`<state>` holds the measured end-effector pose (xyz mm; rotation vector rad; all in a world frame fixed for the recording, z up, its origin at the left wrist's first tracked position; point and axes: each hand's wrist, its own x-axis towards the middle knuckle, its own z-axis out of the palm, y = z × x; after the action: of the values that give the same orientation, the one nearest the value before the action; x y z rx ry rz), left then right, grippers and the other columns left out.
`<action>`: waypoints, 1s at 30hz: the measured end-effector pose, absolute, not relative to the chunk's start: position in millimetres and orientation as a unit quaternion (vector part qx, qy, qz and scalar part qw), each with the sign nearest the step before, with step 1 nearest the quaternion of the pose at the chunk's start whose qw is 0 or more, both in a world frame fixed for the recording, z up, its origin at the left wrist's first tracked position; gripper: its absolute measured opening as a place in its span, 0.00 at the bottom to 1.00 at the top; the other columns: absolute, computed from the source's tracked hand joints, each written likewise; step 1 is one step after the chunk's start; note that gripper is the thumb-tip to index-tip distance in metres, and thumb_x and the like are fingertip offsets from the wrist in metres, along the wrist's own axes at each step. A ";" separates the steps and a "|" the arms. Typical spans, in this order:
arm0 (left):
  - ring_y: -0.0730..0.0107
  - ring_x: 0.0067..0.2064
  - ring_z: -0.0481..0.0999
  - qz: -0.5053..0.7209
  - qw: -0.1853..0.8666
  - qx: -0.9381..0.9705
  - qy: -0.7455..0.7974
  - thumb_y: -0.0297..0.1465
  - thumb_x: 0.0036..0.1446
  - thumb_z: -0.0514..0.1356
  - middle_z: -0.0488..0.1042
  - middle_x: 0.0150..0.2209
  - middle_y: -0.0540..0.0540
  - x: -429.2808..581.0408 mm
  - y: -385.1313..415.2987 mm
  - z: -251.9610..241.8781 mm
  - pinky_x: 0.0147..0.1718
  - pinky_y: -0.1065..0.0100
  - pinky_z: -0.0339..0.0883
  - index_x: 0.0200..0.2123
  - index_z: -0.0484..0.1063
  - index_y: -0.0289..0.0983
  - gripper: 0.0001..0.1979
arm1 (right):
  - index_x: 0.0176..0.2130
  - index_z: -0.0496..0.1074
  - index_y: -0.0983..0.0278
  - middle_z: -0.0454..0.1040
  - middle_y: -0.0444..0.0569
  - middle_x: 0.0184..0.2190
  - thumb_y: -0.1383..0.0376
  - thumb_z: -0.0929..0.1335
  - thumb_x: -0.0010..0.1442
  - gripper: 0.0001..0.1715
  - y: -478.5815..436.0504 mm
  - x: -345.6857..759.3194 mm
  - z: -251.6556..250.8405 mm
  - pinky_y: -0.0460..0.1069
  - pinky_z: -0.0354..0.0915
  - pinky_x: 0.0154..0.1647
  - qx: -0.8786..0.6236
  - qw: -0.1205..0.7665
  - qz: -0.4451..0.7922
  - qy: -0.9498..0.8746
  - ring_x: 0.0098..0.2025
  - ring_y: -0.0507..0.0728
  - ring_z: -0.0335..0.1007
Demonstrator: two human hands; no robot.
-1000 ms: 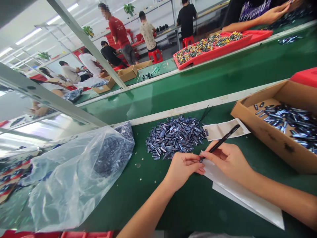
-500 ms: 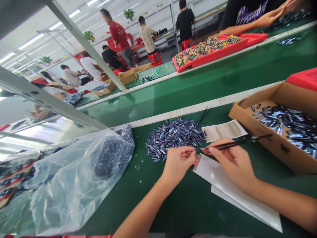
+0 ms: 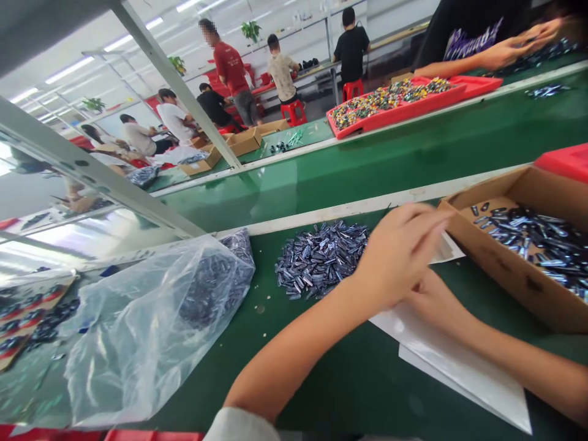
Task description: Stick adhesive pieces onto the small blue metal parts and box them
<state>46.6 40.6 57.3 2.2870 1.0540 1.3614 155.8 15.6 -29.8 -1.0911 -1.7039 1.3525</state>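
Note:
My left hand (image 3: 397, 254) is raised across my right hand, its fingers stretched toward the cardboard box and smeared by motion; whether it holds anything cannot be made out. Behind and below it, my right hand (image 3: 434, 300) has its fingers mostly covered, and no tool shows in it. Under my right hand lie white glossy sheets (image 3: 478, 367) on the green work surface. Left of my hands is a heap of small dark blue, shiny, elongated pieces (image 3: 316, 260). A pale strip sheet (image 3: 448, 250) shows partly beyond my left hand.
The cardboard box (image 3: 505, 260) at right holds more dark pieces. A clear plastic bag (image 3: 138, 343) of similar pieces lies at left, near a metal post (image 3: 133, 190). Across the green belt (image 3: 321, 171) stands a red tray (image 3: 367, 125) of coloured parts, beside a co-worker's hands (image 3: 519, 49).
My left hand has moved up and right, from beside the heap to across my right hand. The black thin tool seen in my right hand is out of sight. The view has shifted slightly.

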 end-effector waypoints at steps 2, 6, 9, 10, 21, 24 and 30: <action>0.72 0.40 0.74 0.439 0.149 0.782 0.417 0.26 0.62 0.53 0.75 0.36 0.44 11.1 22.1 39.7 0.41 0.69 0.70 0.38 0.74 0.32 0.10 | 0.30 0.68 0.63 0.76 0.47 0.21 0.59 0.67 0.56 0.09 16.5 155.9 -22.1 0.51 0.71 0.27 -0.423 0.306 0.570 -0.635 0.23 0.57 0.74; 0.71 0.36 0.73 0.352 0.165 0.787 0.478 0.25 0.59 0.55 0.74 0.33 0.45 -26.7 -11.5 -0.1 0.37 0.70 0.69 0.34 0.74 0.33 0.07 | 0.31 0.68 0.63 0.74 0.44 0.21 0.57 0.69 0.56 0.11 20.4 156.9 -15.4 0.50 0.69 0.28 -0.441 0.279 0.586 -0.620 0.23 0.56 0.72; 0.69 0.39 0.73 0.286 0.140 0.825 0.467 0.26 0.59 0.56 0.74 0.37 0.45 -26.6 -27.5 -22.5 0.40 0.66 0.69 0.36 0.73 0.34 0.06 | 0.31 0.67 0.62 0.74 0.43 0.20 0.57 0.69 0.56 0.12 26.9 159.4 -20.8 0.49 0.68 0.28 -0.465 0.306 0.553 -0.620 0.24 0.55 0.72; 0.67 0.41 0.73 0.264 0.127 0.839 0.458 0.27 0.59 0.56 0.74 0.38 0.45 -24.5 -30.9 -27.0 0.41 0.65 0.69 0.36 0.72 0.34 0.06 | 0.31 0.66 0.62 0.73 0.43 0.20 0.57 0.69 0.56 0.12 29.0 160.1 -23.7 0.49 0.67 0.28 -0.468 0.317 0.547 -0.618 0.23 0.55 0.71; 0.64 0.48 0.70 0.190 0.056 0.856 0.478 0.25 0.59 0.55 0.73 0.45 0.46 -14.7 -42.3 -28.4 0.45 0.62 0.69 0.41 0.70 0.35 0.07 | 0.32 0.65 0.62 0.70 0.41 0.17 0.58 0.67 0.59 0.10 34.1 156.1 -37.0 0.47 0.61 0.22 -0.486 0.306 0.505 -0.645 0.19 0.52 0.66; 0.63 0.49 0.69 0.188 0.047 0.856 0.479 0.26 0.59 0.55 0.73 0.46 0.46 -14.2 -42.3 -29.5 0.45 0.61 0.68 0.41 0.70 0.36 0.08 | 0.32 0.66 0.62 0.70 0.40 0.17 0.58 0.66 0.60 0.10 34.4 156.5 -38.0 0.48 0.60 0.22 -0.491 0.296 0.496 -0.652 0.19 0.52 0.65; 0.64 0.48 0.68 0.183 0.037 0.857 0.479 0.26 0.58 0.56 0.73 0.46 0.48 -13.9 -42.1 -33.6 0.44 0.61 0.66 0.41 0.70 0.37 0.08 | 0.30 0.67 0.62 0.69 0.40 0.16 0.58 0.67 0.59 0.11 34.6 155.1 -36.9 0.47 0.58 0.22 -0.490 0.288 0.492 -0.659 0.19 0.51 0.63</action>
<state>-13.9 -42.1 -33.6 2.6318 1.4717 0.5627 155.1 34.6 -36.9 -1.3089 -1.7605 1.3136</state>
